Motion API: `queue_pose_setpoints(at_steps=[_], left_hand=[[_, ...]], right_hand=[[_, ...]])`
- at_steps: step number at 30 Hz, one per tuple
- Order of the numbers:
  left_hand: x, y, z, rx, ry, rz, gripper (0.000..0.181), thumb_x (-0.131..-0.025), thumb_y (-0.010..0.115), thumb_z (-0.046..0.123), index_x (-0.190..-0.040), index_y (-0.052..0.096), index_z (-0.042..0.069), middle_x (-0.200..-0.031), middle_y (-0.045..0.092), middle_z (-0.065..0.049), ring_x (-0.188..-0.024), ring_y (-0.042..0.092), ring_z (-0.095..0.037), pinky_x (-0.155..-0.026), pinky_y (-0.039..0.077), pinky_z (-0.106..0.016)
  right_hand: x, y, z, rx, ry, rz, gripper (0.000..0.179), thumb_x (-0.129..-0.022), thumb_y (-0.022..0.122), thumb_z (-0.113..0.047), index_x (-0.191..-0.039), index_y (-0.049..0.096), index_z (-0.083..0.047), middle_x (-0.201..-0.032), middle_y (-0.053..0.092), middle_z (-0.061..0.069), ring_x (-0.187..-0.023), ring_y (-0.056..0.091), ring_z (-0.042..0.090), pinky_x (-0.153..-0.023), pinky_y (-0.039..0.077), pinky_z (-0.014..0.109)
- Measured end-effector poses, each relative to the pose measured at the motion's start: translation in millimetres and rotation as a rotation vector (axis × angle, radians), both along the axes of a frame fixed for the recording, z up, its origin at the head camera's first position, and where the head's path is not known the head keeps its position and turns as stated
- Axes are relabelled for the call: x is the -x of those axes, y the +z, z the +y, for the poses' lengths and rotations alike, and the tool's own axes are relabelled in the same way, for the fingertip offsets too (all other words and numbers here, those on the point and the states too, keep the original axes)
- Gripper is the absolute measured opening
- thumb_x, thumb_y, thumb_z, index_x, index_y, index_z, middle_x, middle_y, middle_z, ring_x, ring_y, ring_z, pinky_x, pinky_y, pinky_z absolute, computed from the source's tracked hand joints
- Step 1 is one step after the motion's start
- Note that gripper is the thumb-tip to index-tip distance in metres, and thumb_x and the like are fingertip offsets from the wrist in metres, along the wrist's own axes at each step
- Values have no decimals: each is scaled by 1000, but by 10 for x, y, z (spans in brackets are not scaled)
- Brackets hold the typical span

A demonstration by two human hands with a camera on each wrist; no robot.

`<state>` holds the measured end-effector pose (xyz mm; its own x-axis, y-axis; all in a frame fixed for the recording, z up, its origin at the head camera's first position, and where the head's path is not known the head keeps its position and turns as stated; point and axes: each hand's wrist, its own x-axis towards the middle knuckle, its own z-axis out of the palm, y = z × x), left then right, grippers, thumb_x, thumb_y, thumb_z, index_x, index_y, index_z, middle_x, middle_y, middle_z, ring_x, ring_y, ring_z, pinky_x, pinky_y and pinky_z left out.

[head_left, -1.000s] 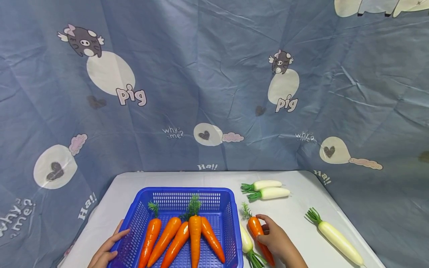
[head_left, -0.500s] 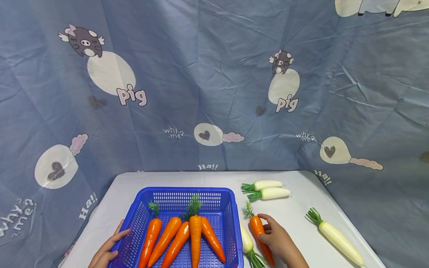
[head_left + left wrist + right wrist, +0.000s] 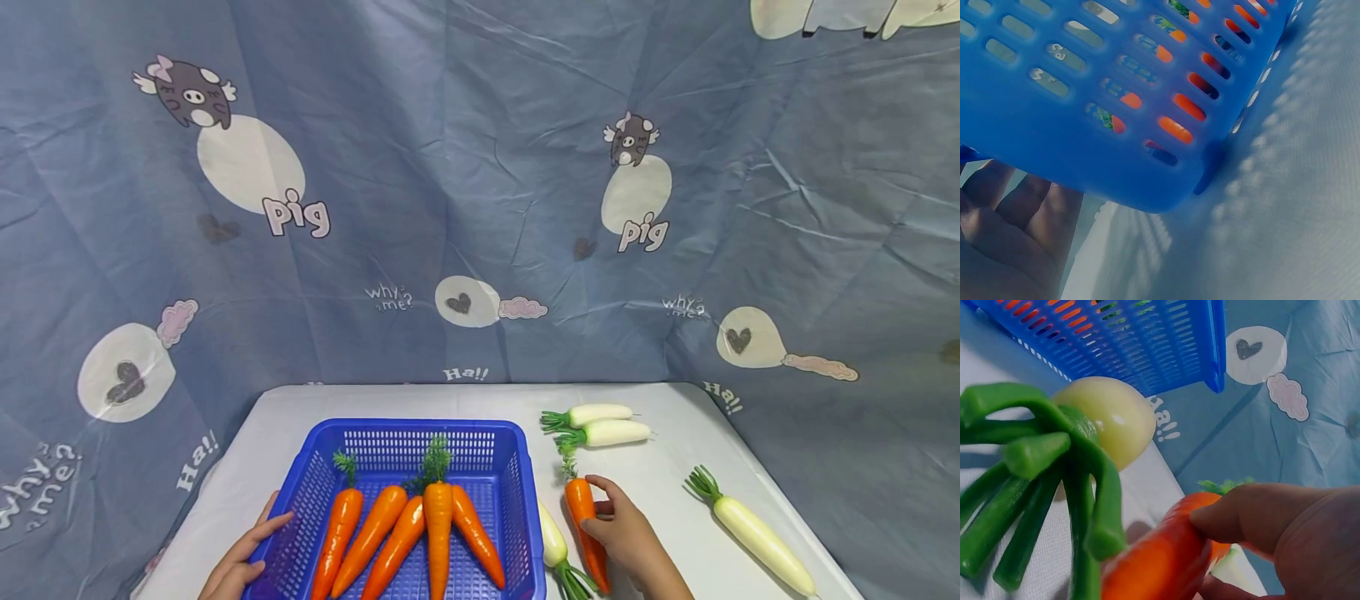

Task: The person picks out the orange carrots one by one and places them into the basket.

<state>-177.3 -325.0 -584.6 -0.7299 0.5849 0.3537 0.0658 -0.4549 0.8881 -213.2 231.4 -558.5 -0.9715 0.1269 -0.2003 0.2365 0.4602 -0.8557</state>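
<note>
My right hand [image 3: 626,529] pinches an orange carrot [image 3: 581,508] between thumb and fingers, on the right of the blue basket [image 3: 525,500]. The carrot's feathery green top points away from me. In the right wrist view the thumb lies along the carrot [image 3: 1169,550]. Near it a white radish [image 3: 551,542] lies close to the basket's right side, its green stalks [image 3: 1035,444] toward me. My left hand [image 3: 242,554] holds the basket's left rim, fingers over the edge; the left wrist view shows the palm [image 3: 1016,231] beneath the rim. Several carrots [image 3: 438,533] lie inside the basket.
Two white radishes [image 3: 615,432] lie at the back of the white table [image 3: 675,467], right of the basket. A longer white radish [image 3: 761,542] lies near the table's right edge. A blue printed cloth [image 3: 480,208] hangs behind the table.
My right hand has turned the carrot slightly, so its leafy end has swung right and away from the basket. The left hand and the basket stay in place.
</note>
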Motion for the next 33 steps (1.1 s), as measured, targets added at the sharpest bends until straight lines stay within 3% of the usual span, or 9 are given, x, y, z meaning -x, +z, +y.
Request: queue_pose_setpoints(at_steps=[5,10,13,18,21,33], left_hand=[[19,-25,0,11,6,66,76,-92,14,-16,-164,29,5,-165,16,41,-144,28,17,-109,40,-18],[22,-32,7,78,76,124,75,-92,14,-17,-163,29,1,-166,14,40,-145,24,19,-108,35,-13],[26,-27,10,84,85,137,75,-91,14,-18,-163,29,0,-166,14,39,-145,23,19,-108,34,-12],[19,-17,10,5,12,114,78,-90,12,-18,-163,29,1,-167,13,38,-147,23,17,-111,36,-15],[15,-7,17,-51,-37,64,76,-92,14,-16,-164,30,3,-167,14,39,-147,27,15,-112,39,-20],[20,10,17,-115,-120,7,73,-96,17,-13,-166,26,6,-166,15,40,-147,28,13,-114,40,-25]], right_hand=[[-15,28,-18,66,-25,17,72,-85,76,-5,-152,51,-13,-114,66,20,-89,64,25,-70,55,38],[1,82,-38,82,-52,42,72,-86,76,-5,-152,50,-13,-117,64,21,-90,64,25,-70,55,37],[3,102,-55,112,-71,47,73,-85,75,-4,-153,50,-14,-118,63,22,-87,65,25,-68,55,38],[-15,137,-86,187,-83,63,74,-86,73,-2,-154,48,-13,-119,61,24,-86,66,25,-68,57,39],[-15,177,-106,229,-89,68,73,-87,72,-3,-154,47,-14,-121,60,25,-88,67,26,-69,59,40],[-65,418,-254,426,-37,88,73,-90,68,1,-156,43,-14,-123,55,27,-97,65,29,-77,63,43]])
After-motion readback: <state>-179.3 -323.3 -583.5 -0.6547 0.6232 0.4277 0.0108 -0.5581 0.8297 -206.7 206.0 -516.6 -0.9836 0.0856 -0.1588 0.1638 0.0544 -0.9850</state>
